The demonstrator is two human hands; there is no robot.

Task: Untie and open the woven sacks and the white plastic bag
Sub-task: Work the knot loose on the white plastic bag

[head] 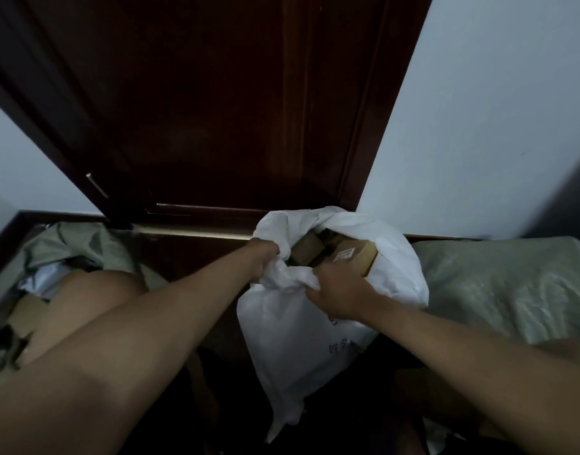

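The white plastic bag stood on the floor in front of a dark wooden door, between two grey-green woven sacks, and its mouth was open. We held it with both hands at the near edge of the opening. Our left hand gripped the left side of the rim, its fingers curled round a bunched fold of the plastic. Our right hand held the crumpled near rim, the thumb and fingers clamped on the film, with the back of the hand turned toward the camera. Inside the open mouth we saw brown cardboard boxes, one of them carrying a small white label on its upper face; how many boxes lay beneath we could not tell. Faint grey print showed on the bag's front, too blurred to read. The left woven sack lay open beside our bare knee, with pale wrapped parcels and cardboard showing in its mouth. The right woven sack lay just beside the bag, touching its right side; whether its mouth was tied or open could not be seen from this view. A pale wall rose to the right of the door, and a dark skirting board ran along the floor at the left.
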